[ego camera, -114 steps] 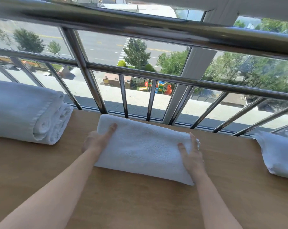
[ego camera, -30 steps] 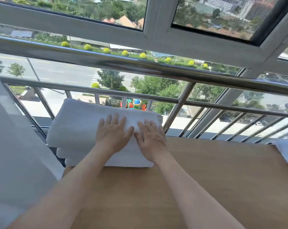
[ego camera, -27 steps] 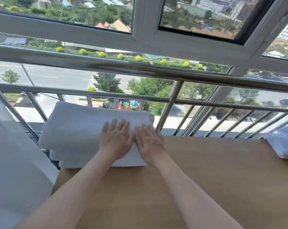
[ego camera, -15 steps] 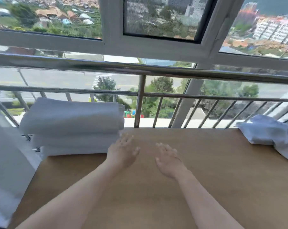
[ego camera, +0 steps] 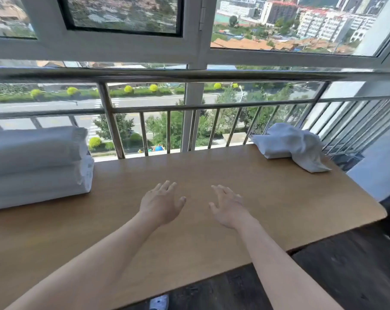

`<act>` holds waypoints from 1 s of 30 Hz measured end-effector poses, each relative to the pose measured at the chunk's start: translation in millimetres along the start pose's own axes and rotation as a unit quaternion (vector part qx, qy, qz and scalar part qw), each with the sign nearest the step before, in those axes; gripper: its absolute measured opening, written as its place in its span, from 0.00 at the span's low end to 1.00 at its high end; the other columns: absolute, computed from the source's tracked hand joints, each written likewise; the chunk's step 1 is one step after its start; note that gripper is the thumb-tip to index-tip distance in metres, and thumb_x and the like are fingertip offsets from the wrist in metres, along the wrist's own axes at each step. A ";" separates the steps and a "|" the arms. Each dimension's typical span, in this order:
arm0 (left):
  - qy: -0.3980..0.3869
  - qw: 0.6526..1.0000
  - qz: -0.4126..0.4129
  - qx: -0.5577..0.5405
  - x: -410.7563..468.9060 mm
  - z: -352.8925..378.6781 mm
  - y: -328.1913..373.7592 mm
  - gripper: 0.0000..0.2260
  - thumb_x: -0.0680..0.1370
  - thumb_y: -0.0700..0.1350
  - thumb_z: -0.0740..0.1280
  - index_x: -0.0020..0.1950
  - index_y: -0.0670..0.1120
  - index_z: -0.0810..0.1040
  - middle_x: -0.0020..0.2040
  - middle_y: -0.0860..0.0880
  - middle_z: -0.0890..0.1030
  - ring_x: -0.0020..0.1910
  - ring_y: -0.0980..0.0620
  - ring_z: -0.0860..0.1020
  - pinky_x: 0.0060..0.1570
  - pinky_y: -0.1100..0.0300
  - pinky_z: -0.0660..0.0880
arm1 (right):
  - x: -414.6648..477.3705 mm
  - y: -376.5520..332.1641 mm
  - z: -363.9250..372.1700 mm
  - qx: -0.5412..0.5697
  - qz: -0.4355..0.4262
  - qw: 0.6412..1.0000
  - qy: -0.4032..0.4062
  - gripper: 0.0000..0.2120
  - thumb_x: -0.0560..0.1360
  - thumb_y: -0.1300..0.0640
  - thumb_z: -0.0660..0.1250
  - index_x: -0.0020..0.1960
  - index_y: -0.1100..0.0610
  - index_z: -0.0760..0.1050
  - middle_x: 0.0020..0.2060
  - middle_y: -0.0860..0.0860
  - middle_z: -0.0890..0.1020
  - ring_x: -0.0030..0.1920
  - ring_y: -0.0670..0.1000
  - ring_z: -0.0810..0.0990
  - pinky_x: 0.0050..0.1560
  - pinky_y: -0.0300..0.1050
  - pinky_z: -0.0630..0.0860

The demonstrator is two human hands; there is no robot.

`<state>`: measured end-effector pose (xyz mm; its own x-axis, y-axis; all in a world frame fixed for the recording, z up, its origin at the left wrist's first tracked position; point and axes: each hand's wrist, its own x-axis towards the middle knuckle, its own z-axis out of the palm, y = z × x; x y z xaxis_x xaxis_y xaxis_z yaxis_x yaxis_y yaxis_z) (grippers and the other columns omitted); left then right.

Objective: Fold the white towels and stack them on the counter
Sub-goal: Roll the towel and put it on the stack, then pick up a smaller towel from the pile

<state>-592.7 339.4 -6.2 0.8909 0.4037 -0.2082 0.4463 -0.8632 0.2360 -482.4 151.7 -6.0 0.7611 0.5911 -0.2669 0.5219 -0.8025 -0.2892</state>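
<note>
A stack of folded white towels (ego camera: 35,166) lies at the left end of the wooden counter (ego camera: 189,238), the newest one on top. At the far right corner sits a loose pile of unfolded white towels (ego camera: 294,146). My left hand (ego camera: 161,203) and my right hand (ego camera: 228,205) hover over the middle of the counter, palms down, fingers spread and relaxed. Both hands hold nothing and are well apart from either towel pile.
A steel railing (ego camera: 189,74) with vertical bars runs along the far edge of the counter, in front of the window. The counter's right end is rounded, with dark wooden floor (ego camera: 346,276) below and to the right.
The folded towel went from the counter's middle onto the left stack, and both hands pressed it flat. Both hands then lifted off and moved right, as did my view.
</note>
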 end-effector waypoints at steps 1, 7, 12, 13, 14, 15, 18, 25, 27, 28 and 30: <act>-0.007 1.000 0.004 0.001 4.2 4.3 10.9 0.31 0.82 0.64 0.52 0.81 0.51 0.55 0.82 0.51 0.55 0.80 0.48 0.55 0.75 0.52 0.57 | -1.4 12.1 -2.1 0.002 0.007 1.000 0.003 0.30 0.81 0.46 0.57 0.80 0.49 0.53 0.80 0.50 0.55 0.79 0.51 0.53 0.77 0.54 0.51; -0.019 0.999 0.045 0.016 50.8 23.9 86.8 0.31 0.81 0.65 0.51 0.81 0.50 0.56 0.82 0.51 0.56 0.80 0.49 0.56 0.74 0.52 0.57 | -0.7 87.0 -24.2 0.025 0.048 0.999 0.008 0.30 0.82 0.46 0.56 0.81 0.49 0.52 0.80 0.51 0.55 0.79 0.51 0.52 0.77 0.53 0.50; -0.030 0.997 0.074 -0.011 111.0 48.3 164.6 0.32 0.81 0.65 0.51 0.81 0.50 0.56 0.82 0.50 0.56 0.80 0.50 0.56 0.75 0.52 0.58 | 8.5 165.7 -62.0 0.016 0.083 0.996 -0.006 0.29 0.83 0.47 0.54 0.81 0.49 0.50 0.80 0.51 0.53 0.80 0.51 0.50 0.78 0.53 0.47; -0.034 0.996 0.078 -0.018 124.3 55.2 181.4 0.32 0.81 0.65 0.51 0.81 0.50 0.56 0.82 0.50 0.56 0.80 0.49 0.56 0.75 0.52 0.58 | 11.0 183.7 -70.1 0.012 0.093 0.996 -0.011 0.29 0.83 0.47 0.54 0.81 0.49 0.50 0.80 0.50 0.53 0.80 0.51 0.50 0.78 0.53 0.47; -0.039 0.996 0.081 -0.024 137.4 61.9 198.8 0.32 0.81 0.65 0.51 0.81 0.50 0.57 0.82 0.50 0.56 0.80 0.49 0.56 0.75 0.52 0.58 | 13.5 202.0 -78.1 0.011 0.105 0.994 -0.015 0.29 0.83 0.47 0.54 0.81 0.49 0.49 0.80 0.50 0.53 0.80 0.51 0.50 0.78 0.53 0.47; -0.045 0.995 0.084 -0.030 148.6 68.0 216.1 0.32 0.81 0.65 0.51 0.81 0.50 0.57 0.81 0.50 0.57 0.80 0.49 0.57 0.74 0.52 0.58 | 15.8 219.8 -85.6 0.013 0.116 0.993 -0.021 0.28 0.83 0.47 0.54 0.81 0.49 0.49 0.80 0.50 0.53 0.80 0.51 0.50 0.78 0.54 0.47; -0.072 0.992 0.092 -0.048 174.2 81.4 265.9 0.32 0.81 0.65 0.51 0.81 0.50 0.58 0.81 0.50 0.57 0.80 0.49 0.56 0.74 0.51 0.58 | 22.8 267.1 -104.0 0.023 0.145 0.989 -0.034 0.28 0.84 0.47 0.54 0.81 0.49 0.49 0.80 0.49 0.53 0.80 0.50 0.49 0.78 0.55 0.47; -0.073 0.988 0.132 -0.042 233.0 79.6 343.7 0.32 0.81 0.65 0.50 0.81 0.50 0.58 0.81 0.51 0.58 0.79 0.49 0.57 0.74 0.51 0.59 | 56.0 336.3 -126.2 0.065 0.176 0.982 -0.027 0.28 0.84 0.47 0.54 0.81 0.50 0.49 0.80 0.50 0.55 0.80 0.51 0.51 0.78 0.54 0.50; -0.064 0.988 0.139 -0.038 250.1 75.5 358.5 0.31 0.81 0.65 0.51 0.81 0.50 0.58 0.81 0.52 0.58 0.79 0.50 0.57 0.73 0.51 0.60 | 69.9 350.6 -132.0 0.074 0.175 0.982 -0.025 0.28 0.84 0.47 0.54 0.81 0.51 0.49 0.80 0.50 0.55 0.79 0.51 0.51 0.78 0.53 0.50; -0.061 0.988 0.140 -0.039 258.2 73.6 364.8 0.31 0.81 0.65 0.51 0.81 0.50 0.58 0.81 0.52 0.58 0.79 0.50 0.58 0.73 0.51 0.60 | 77.6 357.5 -134.7 0.078 0.173 0.981 -0.025 0.28 0.84 0.47 0.54 0.81 0.51 0.49 0.80 0.50 0.55 0.79 0.50 0.51 0.78 0.53 0.50; -0.055 0.988 0.138 -0.041 272.9 71.7 377.2 0.31 0.81 0.65 0.51 0.81 0.50 0.58 0.81 0.51 0.58 0.79 0.50 0.57 0.73 0.51 0.60 | 93.6 371.9 -139.2 0.083 0.164 0.983 -0.024 0.28 0.84 0.47 0.54 0.81 0.51 0.50 0.80 0.50 0.55 0.79 0.51 0.52 0.78 0.54 0.51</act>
<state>-187.3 102.2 -42.1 0.9673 0.1171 -0.2250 0.1966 -0.9066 0.3733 -163.4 -102.6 -10.5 0.8564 0.3093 -0.4135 0.1783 -0.9286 -0.3254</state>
